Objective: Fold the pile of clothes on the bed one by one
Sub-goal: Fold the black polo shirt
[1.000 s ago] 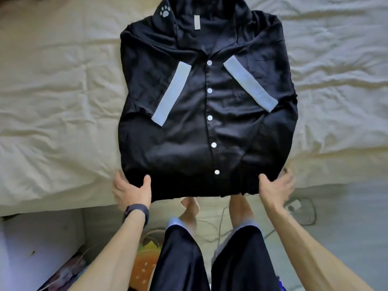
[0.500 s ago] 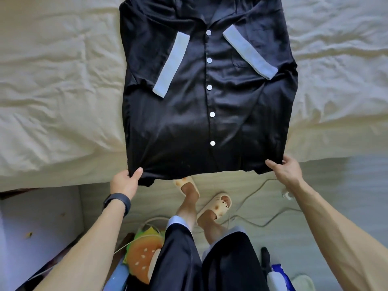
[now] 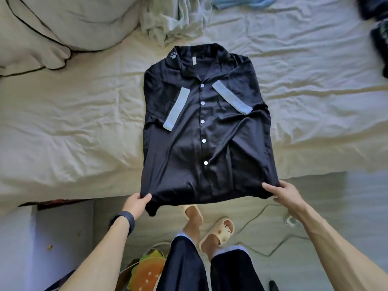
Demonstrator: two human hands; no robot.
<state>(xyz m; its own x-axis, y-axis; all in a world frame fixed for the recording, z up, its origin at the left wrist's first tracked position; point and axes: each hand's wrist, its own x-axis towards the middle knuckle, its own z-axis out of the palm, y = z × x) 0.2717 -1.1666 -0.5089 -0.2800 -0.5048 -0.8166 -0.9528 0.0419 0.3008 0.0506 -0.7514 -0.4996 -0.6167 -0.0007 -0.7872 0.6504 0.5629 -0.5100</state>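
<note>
A black button-up shirt (image 3: 189, 131) with white buttons and light blue sleeve cuffs lies face up on the cream bed sheet (image 3: 73, 133), both sleeves folded in over the front. Its hem hangs past the bed's near edge. My left hand (image 3: 137, 203) pinches the hem's left corner. My right hand (image 3: 282, 193) grips the hem's right corner. More clothes wait at the head of the bed: a pale green garment (image 3: 170, 19) and a light blue one (image 3: 237, 2).
A cream pillow (image 3: 52, 24) with dark piping lies at the back left. Dark clothing (image 3: 378, 28) sits at the right edge. Below the bed are my legs in slippers (image 3: 217, 232), a cable (image 3: 262, 219) on the floor, and a burger-shaped cushion (image 3: 147, 274).
My hands went from lying under the hem to holding its two corners and pulled it towards me, off the bed's edge. My view then rose, showing the whole shirt and the head of the bed.
</note>
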